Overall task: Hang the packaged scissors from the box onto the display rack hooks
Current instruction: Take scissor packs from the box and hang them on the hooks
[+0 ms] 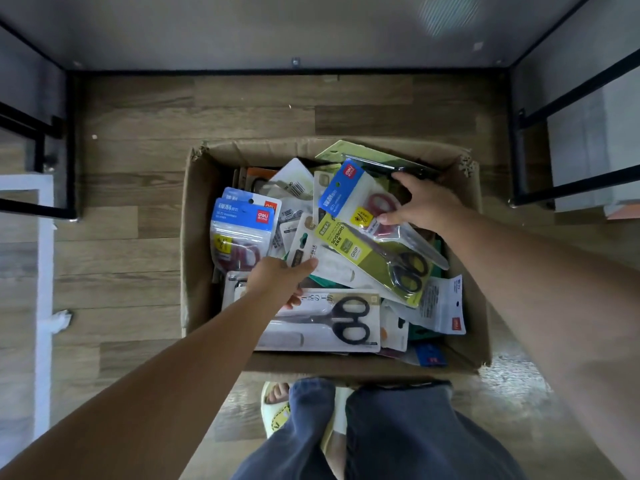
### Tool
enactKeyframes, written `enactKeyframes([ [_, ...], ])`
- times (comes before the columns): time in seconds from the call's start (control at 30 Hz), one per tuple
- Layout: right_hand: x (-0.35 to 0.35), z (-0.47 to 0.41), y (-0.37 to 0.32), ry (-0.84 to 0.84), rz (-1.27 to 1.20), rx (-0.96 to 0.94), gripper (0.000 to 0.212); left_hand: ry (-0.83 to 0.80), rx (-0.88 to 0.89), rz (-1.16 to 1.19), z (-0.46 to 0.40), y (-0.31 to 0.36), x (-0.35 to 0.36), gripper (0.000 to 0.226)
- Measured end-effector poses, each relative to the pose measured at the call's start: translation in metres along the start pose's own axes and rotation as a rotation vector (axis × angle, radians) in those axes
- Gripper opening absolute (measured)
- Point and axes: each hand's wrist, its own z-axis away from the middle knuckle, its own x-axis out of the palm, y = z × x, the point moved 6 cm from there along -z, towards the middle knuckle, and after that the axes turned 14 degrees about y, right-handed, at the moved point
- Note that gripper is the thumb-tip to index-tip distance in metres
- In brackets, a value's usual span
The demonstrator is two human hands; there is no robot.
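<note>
Head view: both hands (273,278) pinch glossy flat scissor packs (363,216) inside the cardboard box (197,188).

Shop stockroom: cardboard box (194,237) of retail-packaged scissors (349,320), black metal racks (540,188).

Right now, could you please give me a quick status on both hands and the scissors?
Left hand holding a white pack. Right hand pinching the blue-header pack. Both packs in the box, none hung. Loose packs heaped all around.
</note>
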Motion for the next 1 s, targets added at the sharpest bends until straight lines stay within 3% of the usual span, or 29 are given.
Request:
enactKeyframes([
  [0.1,0.007,0.003,-0.005,-0.059,0.216,-0.097,0.113,0.011,-0.041,0.277,0.006,-0.005,0.007,0.030],
  [0.23,0.015,0.013,-0.001,-0.101,0.358,-0.187,0.122,0.111,-0.011,0.341,0.014,-0.011,0.013,0.032],
  [0.43,0.023,0.012,0.001,-0.097,0.205,-0.142,0.113,0.137,-0.028,0.373,0.017,-0.005,0.021,0.028],
  [0.53,0.026,0.007,0.003,-0.132,0.042,-0.061,0.122,0.136,0.017,0.310,0.018,0.002,0.025,0.032],
  [0.63,0.028,0.004,0.005,-0.145,0.169,-0.062,0.135,0.192,0.030,0.225,0.017,0.006,0.027,0.038],
  [0.83,0.017,-0.008,-0.015,-0.096,0.317,-0.134,0.119,0.269,-0.052,0.270,0.013,0.013,0.029,0.024],
  [1.0,0.023,0.002,-0.021,-0.217,0.256,-0.129,0.117,0.222,-0.182,0.446,0.009,0.012,0.029,0.010],
])
